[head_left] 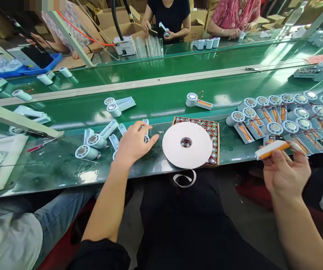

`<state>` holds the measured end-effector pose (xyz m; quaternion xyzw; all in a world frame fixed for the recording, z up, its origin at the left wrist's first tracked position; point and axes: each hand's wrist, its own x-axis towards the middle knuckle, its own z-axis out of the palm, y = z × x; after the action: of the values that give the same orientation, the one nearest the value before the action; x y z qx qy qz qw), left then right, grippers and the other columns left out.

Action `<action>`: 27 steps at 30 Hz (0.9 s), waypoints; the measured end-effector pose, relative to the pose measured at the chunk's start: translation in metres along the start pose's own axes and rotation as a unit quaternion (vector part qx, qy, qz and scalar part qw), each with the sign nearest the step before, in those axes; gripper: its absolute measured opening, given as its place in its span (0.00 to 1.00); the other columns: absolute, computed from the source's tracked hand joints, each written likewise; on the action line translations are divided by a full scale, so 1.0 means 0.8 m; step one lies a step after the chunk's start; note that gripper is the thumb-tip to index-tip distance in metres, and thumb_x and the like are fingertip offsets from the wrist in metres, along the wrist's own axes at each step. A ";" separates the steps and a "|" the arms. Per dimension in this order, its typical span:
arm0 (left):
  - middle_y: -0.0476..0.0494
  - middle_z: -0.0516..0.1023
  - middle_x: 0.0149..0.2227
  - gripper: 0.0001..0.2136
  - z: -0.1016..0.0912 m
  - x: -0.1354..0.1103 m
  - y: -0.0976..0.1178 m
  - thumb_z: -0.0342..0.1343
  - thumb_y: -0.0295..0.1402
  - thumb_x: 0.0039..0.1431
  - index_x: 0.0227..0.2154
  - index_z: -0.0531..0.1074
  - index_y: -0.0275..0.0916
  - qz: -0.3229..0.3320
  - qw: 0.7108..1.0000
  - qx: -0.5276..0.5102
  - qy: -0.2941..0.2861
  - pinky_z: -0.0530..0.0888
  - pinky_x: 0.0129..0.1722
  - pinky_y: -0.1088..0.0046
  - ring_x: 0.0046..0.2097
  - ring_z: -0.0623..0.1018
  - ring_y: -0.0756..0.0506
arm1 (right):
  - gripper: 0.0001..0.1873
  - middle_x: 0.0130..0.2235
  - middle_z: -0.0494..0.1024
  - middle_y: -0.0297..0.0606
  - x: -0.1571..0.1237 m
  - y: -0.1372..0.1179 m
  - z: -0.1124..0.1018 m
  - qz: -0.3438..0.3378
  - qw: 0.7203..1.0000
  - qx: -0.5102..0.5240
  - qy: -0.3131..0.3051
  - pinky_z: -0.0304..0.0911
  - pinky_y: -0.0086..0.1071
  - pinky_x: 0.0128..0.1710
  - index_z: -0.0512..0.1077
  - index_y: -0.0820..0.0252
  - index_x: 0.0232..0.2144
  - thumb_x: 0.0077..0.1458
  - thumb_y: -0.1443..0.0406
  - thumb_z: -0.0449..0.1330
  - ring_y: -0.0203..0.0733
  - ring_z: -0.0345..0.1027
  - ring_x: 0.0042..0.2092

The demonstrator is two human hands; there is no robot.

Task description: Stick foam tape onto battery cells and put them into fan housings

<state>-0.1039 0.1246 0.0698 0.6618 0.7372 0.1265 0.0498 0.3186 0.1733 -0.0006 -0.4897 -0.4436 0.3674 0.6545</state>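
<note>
My left hand [135, 144] is over a small group of pale blue plastic housings on the near bench, its fingers spread. It covers parts of several housings, and whether it touches one I cannot tell. Raised above the bench's right edge, my right hand [286, 172] grips a pale housing with an orange strip [274, 150] along its side; my fingers hide part of it. Between my hands lies a large white roll of tape [175, 144], its loose end [193, 176] curling over the bench edge. The roll rests on a carton of batteries [214, 144].
Many round-headed housings with orange inserts and red wires [274, 128] crowd the right side. One wired housing [192, 99] and a pair of housings [113, 109] lie on the green belt [156, 101]. A red-handled tool [36, 147] sits left. Several people work nearby.
</note>
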 end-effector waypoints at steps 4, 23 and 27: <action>0.27 0.82 0.50 0.29 0.003 0.030 -0.028 0.57 0.59 0.59 0.48 0.81 0.37 -0.046 0.959 0.216 -0.178 0.70 0.57 0.48 0.57 0.76 0.25 | 0.19 0.52 0.84 0.33 0.002 0.017 -0.030 0.031 0.998 -0.026 0.039 0.72 0.61 0.60 0.79 0.26 0.44 0.49 0.54 0.75 0.64 0.77 0.58; 0.45 0.86 0.47 0.11 0.060 0.354 -0.013 0.63 0.37 0.51 0.38 0.86 0.46 0.088 0.970 0.078 -0.215 0.72 0.54 0.69 0.50 0.79 0.41 | 0.22 0.43 0.85 0.35 0.175 0.023 0.285 -0.107 0.937 -0.036 -0.331 0.78 0.43 0.52 0.75 0.52 0.49 0.53 0.60 0.73 0.43 0.82 0.44; 0.46 0.86 0.47 0.12 0.055 0.357 -0.018 0.60 0.40 0.58 0.42 0.84 0.46 0.080 0.976 0.049 -0.198 0.71 0.50 0.71 0.49 0.80 0.42 | 0.18 0.44 0.85 0.37 0.195 0.053 0.363 -0.188 0.840 -0.241 -0.448 0.73 0.39 0.52 0.74 0.56 0.53 0.62 0.62 0.66 0.44 0.81 0.47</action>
<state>-0.1411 0.4112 0.0504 0.7321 0.6629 -0.0397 0.1519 0.0959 0.4185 0.0296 -0.3213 -0.8463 0.2981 0.3028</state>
